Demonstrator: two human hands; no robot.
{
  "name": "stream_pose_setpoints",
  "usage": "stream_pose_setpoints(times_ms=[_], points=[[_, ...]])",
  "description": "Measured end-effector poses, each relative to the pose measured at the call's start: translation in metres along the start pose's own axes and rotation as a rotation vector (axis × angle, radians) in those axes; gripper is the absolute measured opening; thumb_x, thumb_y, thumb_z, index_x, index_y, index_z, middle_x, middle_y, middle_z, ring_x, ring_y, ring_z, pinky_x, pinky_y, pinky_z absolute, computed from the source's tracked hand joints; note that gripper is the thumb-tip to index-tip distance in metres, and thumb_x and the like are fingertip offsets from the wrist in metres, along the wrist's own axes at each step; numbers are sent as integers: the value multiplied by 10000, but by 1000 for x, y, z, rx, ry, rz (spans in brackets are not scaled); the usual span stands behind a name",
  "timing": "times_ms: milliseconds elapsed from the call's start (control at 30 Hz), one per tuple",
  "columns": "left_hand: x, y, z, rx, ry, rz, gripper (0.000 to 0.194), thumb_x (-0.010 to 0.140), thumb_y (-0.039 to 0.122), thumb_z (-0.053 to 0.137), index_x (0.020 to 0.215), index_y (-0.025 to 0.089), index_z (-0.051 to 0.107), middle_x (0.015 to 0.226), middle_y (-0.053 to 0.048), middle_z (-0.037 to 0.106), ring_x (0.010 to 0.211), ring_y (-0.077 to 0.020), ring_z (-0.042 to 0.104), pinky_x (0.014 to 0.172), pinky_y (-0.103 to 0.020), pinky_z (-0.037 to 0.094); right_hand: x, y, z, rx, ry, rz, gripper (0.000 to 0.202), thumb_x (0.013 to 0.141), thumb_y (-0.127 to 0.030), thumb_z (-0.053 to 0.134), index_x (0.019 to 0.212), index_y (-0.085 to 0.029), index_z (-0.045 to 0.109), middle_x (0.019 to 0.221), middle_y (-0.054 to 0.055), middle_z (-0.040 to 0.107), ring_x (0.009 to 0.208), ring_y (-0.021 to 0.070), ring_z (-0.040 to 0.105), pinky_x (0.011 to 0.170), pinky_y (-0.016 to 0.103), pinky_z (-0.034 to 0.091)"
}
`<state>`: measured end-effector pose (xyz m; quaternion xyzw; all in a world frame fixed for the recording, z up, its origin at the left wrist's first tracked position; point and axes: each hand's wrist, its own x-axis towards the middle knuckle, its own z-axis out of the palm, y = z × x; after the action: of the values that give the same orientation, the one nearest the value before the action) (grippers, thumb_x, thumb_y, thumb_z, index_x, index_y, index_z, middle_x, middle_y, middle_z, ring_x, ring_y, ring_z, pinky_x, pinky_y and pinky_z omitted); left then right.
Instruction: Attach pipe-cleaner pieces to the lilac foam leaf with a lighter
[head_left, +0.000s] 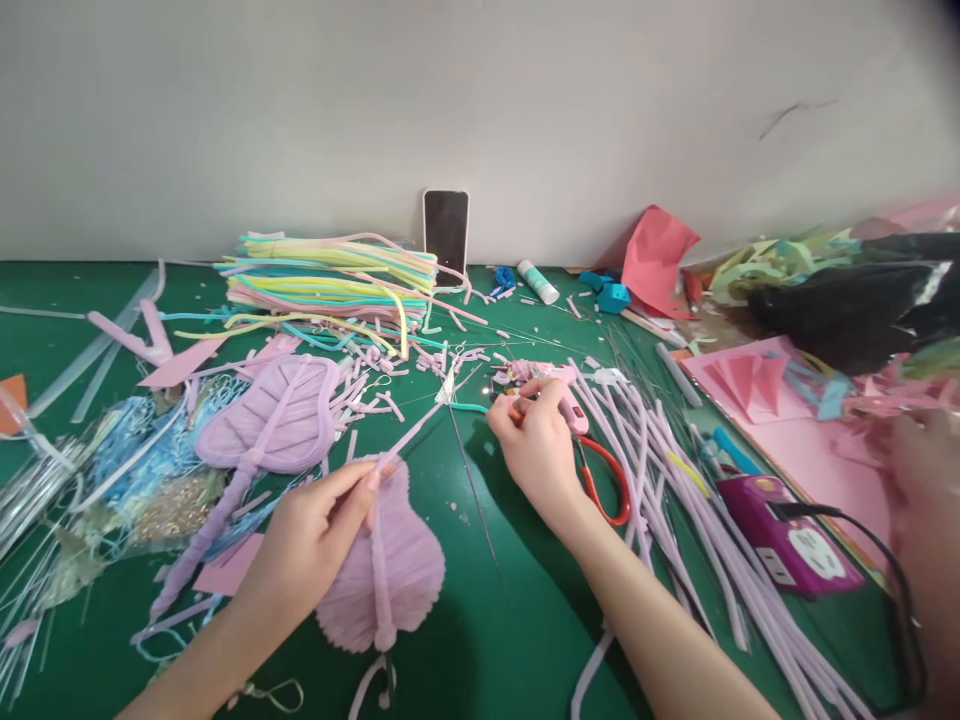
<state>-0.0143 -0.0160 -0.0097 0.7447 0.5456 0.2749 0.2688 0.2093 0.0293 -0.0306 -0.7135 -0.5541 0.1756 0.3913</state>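
Green tabletop [510, 640] meets a plain grey wall [480, 110]; at left lies a leaf-shaped lilac fan [296, 410] with ridged ribs and fuzzy rim. Front of centre, the left hand [311, 535] pinches a fuzzy strip [410, 432] between thumb and finger, above a scallop-edged, finely pleated petal [417, 575]. The right hand [540, 450] bends its fingers beside red-handled scissors [625, 485]; their grip cannot be told. Soft lilac stems [716, 540] sprawl toward a glossy purple box [776, 545], its label [816, 553] unreadable.
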Motion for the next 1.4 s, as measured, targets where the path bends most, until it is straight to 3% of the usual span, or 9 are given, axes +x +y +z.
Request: stream_pose_setpoints(times_ms=[67,133,267,467,600,800,1400], points=[[2,4,-4,-339,-112,-269,253,935,420,439,975,202,561,613,37,595,371,-66,420,350,-179,338,0,1,-1,45,-3,10,222,813,-340,433,868,-249,239,559,-80,484,441,138,475,491,255,313],[5,6,-5,-566,-120,-419,297,893,488,493,1027,223,496,697,21,637,387,-70,443,322,-163,305,-2,-1,0,79,-12,1,227,812,-336,439,870,-251,237,549,-89,467,436,134,460,488,252,311],[6,6,0,-694,-133,-512,328,843,524,555,876,211,466,702,12,639,347,-56,433,309,-154,254,-15,-10,6,99,-80,-30,224,820,-342,440,882,-251,245,557,-87,480,455,140,484,489,247,310],[5,8,10,-820,-47,-629,285,824,456,597,784,191,501,590,76,448,425,-18,290,386,-119,187,-31,-22,13,83,-186,-24,238,818,-356,444,875,-253,238,582,-82,500,458,146,513,481,243,313],[5,12,8,-873,-50,-627,272,821,423,603,757,181,497,610,65,493,422,-18,254,373,-123,196,-34,-22,15,55,-217,-36,246,820,-365,447,877,-252,237,619,-70,525,454,143,520,466,238,303],[3,16,11,-793,-125,-590,325,830,497,576,808,178,522,664,7,617,385,-41,346,298,-127,209,-36,-21,19,41,-205,-68,239,827,-365,447,871,-249,243,617,-67,532,443,141,537,445,229,295],[5,13,10,-769,-183,-577,296,857,452,547,774,169,534,585,28,609,336,-39,401,275,-121,277,-36,-20,19,-13,-216,-74,252,834,-381,453,877,-247,243,645,-49,536,464,154,553,442,235,281]])
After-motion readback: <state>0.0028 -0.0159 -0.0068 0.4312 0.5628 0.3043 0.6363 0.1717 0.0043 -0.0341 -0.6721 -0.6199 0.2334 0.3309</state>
